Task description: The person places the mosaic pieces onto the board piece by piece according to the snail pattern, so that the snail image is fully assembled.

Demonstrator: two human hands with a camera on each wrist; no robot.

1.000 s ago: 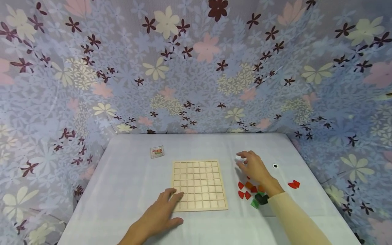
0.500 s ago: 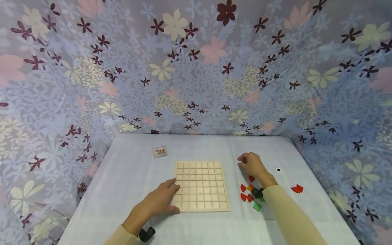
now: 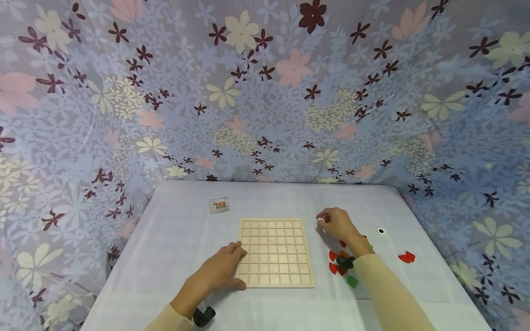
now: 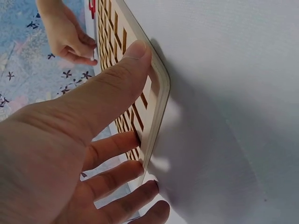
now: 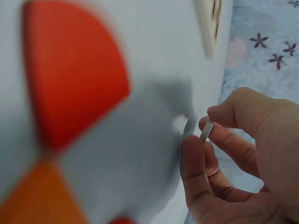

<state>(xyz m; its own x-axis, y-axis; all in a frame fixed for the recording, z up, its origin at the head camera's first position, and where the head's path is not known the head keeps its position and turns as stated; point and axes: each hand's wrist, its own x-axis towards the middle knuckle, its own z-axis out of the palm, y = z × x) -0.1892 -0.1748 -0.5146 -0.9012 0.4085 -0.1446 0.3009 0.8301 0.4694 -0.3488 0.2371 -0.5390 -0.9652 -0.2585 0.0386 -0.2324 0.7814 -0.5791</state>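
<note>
A square wooden grid board (image 3: 275, 253) lies flat on the white-covered table. My left hand (image 3: 217, 270) rests at its left edge, fingers fairly straight and spread; in the left wrist view the thumb (image 4: 135, 49) lies on the frame by a corner. Right of the board's far corner, my right hand (image 3: 340, 226) pinches a small thin white piece (image 5: 207, 130) between thumb and fingertips, just above the cloth. Below that hand are red quarter-round pieces (image 3: 333, 255), an orange piece (image 3: 342, 253) and a green square (image 3: 352, 282). My wrist partly hides this group.
A small picture card (image 3: 219, 205) lies beyond the board's far left corner. Farther right are a white disc with a black dot (image 3: 381, 231) and two red pieces (image 3: 407, 257). Floral cloth (image 3: 265, 92) hangs behind and at both sides of the table.
My right hand's fingers have closed on the white piece, and the hand has drawn slightly toward the board. My left hand has shifted a little outward along the board's left edge. The head view has shifted slightly.
</note>
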